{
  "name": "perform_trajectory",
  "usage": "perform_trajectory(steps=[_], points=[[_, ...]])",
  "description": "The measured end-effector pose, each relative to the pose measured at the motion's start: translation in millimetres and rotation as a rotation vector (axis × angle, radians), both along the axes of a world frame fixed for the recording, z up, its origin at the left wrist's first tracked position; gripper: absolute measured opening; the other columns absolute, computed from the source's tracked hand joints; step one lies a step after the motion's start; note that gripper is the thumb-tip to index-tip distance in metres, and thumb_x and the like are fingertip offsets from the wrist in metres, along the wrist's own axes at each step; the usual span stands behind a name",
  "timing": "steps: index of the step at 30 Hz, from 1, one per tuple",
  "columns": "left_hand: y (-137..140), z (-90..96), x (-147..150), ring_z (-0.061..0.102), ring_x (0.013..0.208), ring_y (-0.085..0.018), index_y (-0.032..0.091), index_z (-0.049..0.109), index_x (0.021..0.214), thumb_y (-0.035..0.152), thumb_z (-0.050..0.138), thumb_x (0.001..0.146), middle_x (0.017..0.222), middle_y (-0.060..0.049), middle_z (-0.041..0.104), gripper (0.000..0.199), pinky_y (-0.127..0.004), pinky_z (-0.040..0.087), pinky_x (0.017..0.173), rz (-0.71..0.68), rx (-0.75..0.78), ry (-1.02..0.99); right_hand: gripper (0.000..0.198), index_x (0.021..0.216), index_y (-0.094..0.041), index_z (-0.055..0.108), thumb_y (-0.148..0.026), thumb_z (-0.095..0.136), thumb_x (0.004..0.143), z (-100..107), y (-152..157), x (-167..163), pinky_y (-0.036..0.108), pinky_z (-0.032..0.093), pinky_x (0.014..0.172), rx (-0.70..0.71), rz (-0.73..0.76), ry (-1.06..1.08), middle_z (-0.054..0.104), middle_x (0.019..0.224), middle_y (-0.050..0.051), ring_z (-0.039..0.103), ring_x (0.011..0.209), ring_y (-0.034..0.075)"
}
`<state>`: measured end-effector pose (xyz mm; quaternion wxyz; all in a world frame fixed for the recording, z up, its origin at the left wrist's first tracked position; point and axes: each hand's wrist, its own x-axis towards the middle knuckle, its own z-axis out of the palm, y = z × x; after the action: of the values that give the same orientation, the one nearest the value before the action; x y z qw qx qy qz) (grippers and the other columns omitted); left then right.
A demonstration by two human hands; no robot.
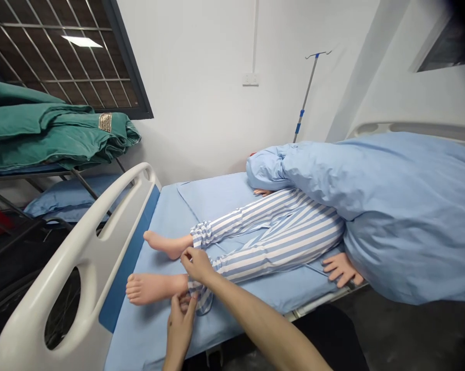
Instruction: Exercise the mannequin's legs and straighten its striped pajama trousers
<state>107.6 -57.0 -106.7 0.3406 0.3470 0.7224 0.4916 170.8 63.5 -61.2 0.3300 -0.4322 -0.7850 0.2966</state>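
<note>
A manikin lies on the bed in blue-and-white striped trousers (pixel 247 260), its bare near foot (pixel 155 288) and far foot (pixel 165 244) showing. My right hand (pixel 197 265) is closed in a pinch at the upper side of the near trouser cuff (pixel 204 300), above the ankle. Below that ankle, my left hand (pixel 181 317) has its thumb and fingers closed on the cuff's lower edge. The near cuff is loose and bunched; around the far ankle the other cuff (pixel 201 234) is gathered.
A blue quilt (pixel 402 206) covers the manikin's upper body, with one manikin hand (pixel 342 269) sticking out. The white footboard (pixel 81 247) rises at the left. Behind it, green bedding (pixel 54 129) lies on another bed. An IV pole (pixel 307 98) stands by the wall.
</note>
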Motion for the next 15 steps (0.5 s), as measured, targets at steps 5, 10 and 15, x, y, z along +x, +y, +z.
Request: perform_trajectory(steps=[5, 10, 15], points=[[19, -10.8, 8, 0.050, 0.050, -0.015, 0.015, 0.054, 0.069, 0.059, 0.063, 0.051, 0.052, 0.000, 0.054, 0.049, -0.025, 0.036, 0.047, -0.025, 0.001, -0.159, 0.016, 0.077, -0.017, 0.058, -0.020, 0.043, 0.081, 4, 19, 81, 0.020, 0.034, 0.068, 0.079, -0.091, -0.153, 0.063, 0.079, 0.002, 0.053, 0.075, 0.012], [6, -4.5, -16, 0.038, 0.041, -0.009, 0.015, 0.055, 0.067, 0.057, 0.062, 0.054, 0.047, 0.004, 0.048, 0.045, -0.022, 0.028, 0.040, 0.104, -0.008, -0.059, 0.020, 0.079, -0.016, 0.058, -0.020, 0.039, 0.082, -8, 30, 139, 0.022, 0.033, 0.071, 0.093, -0.194, -0.374, 0.063, 0.084, 0.004, 0.053, 0.082, 0.013], [6, 3.1, -1, 0.029, 0.033, -0.007, 0.012, 0.059, 0.077, 0.060, 0.056, 0.058, 0.038, 0.006, 0.040, 0.052, -0.021, 0.019, 0.035, -0.042, -0.155, -0.155, 0.028, 0.082, -0.015, 0.061, -0.029, 0.036, 0.084, -11, 24, 138, 0.027, 0.034, 0.071, 0.101, -0.258, -0.578, 0.064, 0.083, 0.009, 0.056, 0.080, 0.018]])
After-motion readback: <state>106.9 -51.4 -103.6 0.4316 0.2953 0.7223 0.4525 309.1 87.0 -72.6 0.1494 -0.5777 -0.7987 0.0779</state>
